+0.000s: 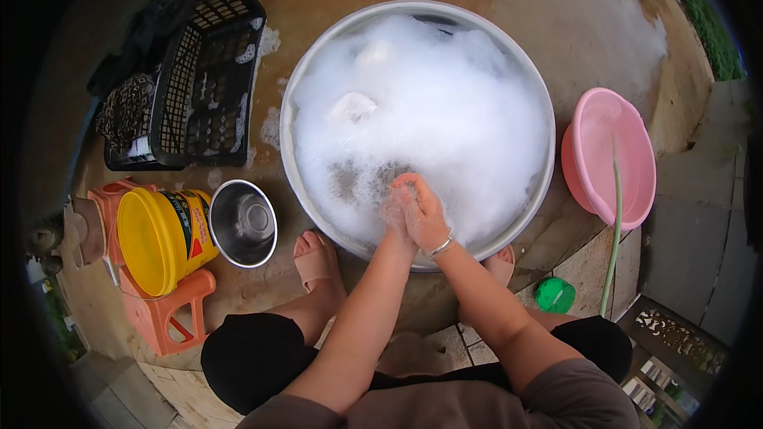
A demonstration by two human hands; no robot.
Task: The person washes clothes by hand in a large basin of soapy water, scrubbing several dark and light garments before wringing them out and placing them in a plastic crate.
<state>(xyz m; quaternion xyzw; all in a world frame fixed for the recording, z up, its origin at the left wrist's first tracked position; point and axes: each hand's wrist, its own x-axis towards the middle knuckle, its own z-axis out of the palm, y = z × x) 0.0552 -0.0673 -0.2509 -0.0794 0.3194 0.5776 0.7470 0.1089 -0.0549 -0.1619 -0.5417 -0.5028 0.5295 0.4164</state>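
Observation:
A large round metal basin [539, 190] stands before me, filled with thick white suds [453, 113]. Pale cloth [353, 107] pokes out of the foam left of the middle. Over the near part of the basin my left hand [398, 208] and my right hand [424, 208] are pressed together, both wet and foamy. The right one wears a silver bangle [442, 244] at the wrist. Foam and overlapping fingers hide the palms, so whether anything lies between them cannot be told. Greyish water shows through thinner foam beside the hands.
At left are a black plastic crate [179, 89] with patterned cloth [126, 110] at its side, a yellow bucket [146, 241], a steel bowl [243, 223] and an orange plastic stool [161, 316]. A pink basin [632, 161] with a green hose [617, 238] and a green round object [555, 295] are at right.

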